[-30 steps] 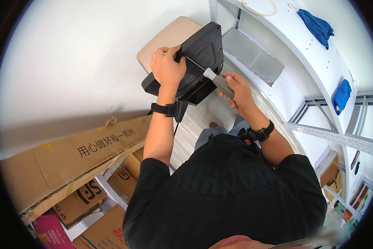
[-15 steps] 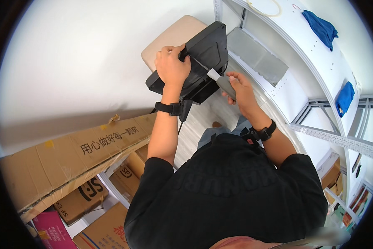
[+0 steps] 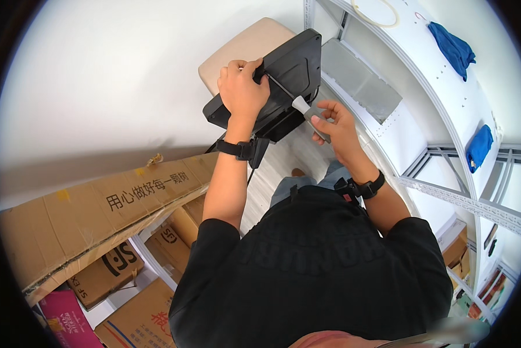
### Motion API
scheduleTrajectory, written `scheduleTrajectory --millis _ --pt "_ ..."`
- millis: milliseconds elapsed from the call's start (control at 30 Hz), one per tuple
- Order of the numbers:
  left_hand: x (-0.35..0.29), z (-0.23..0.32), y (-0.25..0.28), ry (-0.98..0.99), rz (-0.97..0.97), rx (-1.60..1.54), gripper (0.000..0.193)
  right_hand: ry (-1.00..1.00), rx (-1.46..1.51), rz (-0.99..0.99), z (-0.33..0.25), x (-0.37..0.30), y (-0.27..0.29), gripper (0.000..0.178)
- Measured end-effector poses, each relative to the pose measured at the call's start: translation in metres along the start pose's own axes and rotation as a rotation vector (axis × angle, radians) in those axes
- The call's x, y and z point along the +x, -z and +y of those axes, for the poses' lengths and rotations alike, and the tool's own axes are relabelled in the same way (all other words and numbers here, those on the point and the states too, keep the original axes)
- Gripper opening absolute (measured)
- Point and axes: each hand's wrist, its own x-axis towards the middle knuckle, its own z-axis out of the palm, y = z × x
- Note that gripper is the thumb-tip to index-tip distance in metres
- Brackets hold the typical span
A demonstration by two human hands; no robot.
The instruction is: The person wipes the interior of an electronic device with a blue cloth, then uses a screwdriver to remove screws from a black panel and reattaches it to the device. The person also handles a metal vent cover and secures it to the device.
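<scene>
A flat black device housing (image 3: pixel 298 66), perhaps a monitor seen from the back, stands tilted in front of a beige padded seat or board (image 3: pixel 243 43). My left hand (image 3: pixel 243 90) is closed over its upper left edge, with the thumb on the back face. In my right hand (image 3: pixel 333 124) is a screwdriver (image 3: pixel 300 104) with a grey and white handle, pinched between thumb and fingers. Its thin shaft runs up and left to the housing beside my left thumb. The tip is too small to make out there.
Left of me lies a long cardboard box (image 3: pixel 113 197) above shelves of brown cartons (image 3: pixel 107 275) and a pink box (image 3: pixel 69 319). To the right, white metal shelving (image 3: pixel 411 127) curves round, with blue cloths (image 3: pixel 453 49) on it. A white wall (image 3: pixel 98 87) rises behind.
My right hand's fingers have shifted on the screwdriver handle, the index finger now straighter. My left hand keeps its hold on the housing. The whole view has moved slightly.
</scene>
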Motion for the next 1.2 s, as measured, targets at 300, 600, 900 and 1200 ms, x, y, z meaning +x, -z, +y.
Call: scheduleTrajectory --millis 300,600,900,1200 --pt "0.002 -0.001 0.004 0.005 -0.031 -0.015 0.033 0.009 -0.087 -0.044 -0.003 -0.010 0.022 0.034" --pt "0.019 0.014 0.008 -0.058 -0.110 -0.059 0.031 0.001 -0.011 0.076 -0.004 -0.035 0.115 0.030" --pt "0.039 0.202 -0.082 -0.226 -0.254 -0.772 0.018 0.195 0.137 0.336 -0.039 -0.065 0.228 0.027" --pt "0.032 0.413 -0.201 -0.315 -0.676 -0.886 0.021 0.305 0.278 0.602 -0.062 -0.073 0.392 0.021"
